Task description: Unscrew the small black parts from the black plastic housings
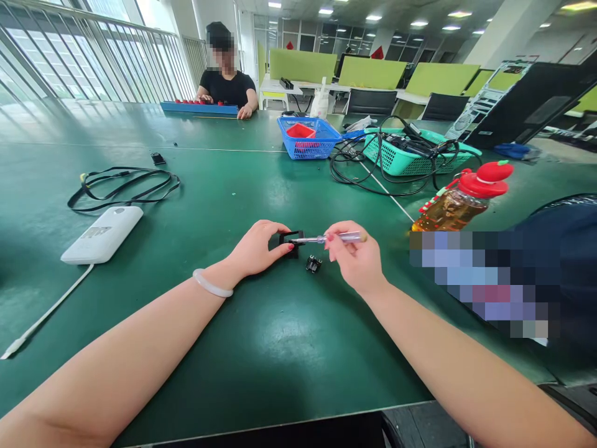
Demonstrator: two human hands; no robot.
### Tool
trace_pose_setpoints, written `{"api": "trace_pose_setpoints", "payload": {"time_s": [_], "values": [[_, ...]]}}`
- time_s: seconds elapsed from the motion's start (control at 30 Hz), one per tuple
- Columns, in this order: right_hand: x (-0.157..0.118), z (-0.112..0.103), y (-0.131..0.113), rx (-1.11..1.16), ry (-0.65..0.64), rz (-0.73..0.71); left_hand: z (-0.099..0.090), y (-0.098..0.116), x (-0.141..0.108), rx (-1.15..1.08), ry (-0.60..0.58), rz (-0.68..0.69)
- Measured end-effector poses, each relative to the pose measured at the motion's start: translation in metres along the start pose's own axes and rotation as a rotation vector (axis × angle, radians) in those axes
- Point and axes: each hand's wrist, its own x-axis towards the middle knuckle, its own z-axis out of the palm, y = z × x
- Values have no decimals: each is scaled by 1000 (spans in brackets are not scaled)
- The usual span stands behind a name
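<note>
frame centre: left hand [259, 249], grip pinched on black housing [296, 252] | right hand [359, 258], grip wrapped round screwdriver [352, 237], tip at housing | lower centre: small black part [314, 264] on bench [280, 354]

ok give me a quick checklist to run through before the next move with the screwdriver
1. Left hand steadying the black frame: ok, thumb and fingers are on it.
2. Right hand gripping the screwdriver: ok, fingers are around the handle.
3. Screwdriver tip properly seated: cannot tell, it reaches the frame but the contact is too small to see.
4. Small black piece out from under the hands: ok, it lies on the table between them.
5. Red-capped bottle clear of the right hand: ok, it is apart, farther right.
</note>
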Motion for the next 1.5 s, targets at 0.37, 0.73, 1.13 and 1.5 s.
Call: {"api": "trace_pose_setpoints", "payload": {"time_s": [0.37,0.73,1.13,1.5], "values": [[22,-18,32,322,220,277,3,-7,-1,310,-3,-185],[21,-17,32,237,204,316,0,2,-2,329,49,-160],[19,-9,36,185,53,358,3,4,-6,131,-236,92],[20,-11,37,209,37,318,5,2,-7,133,-250,121]]}}
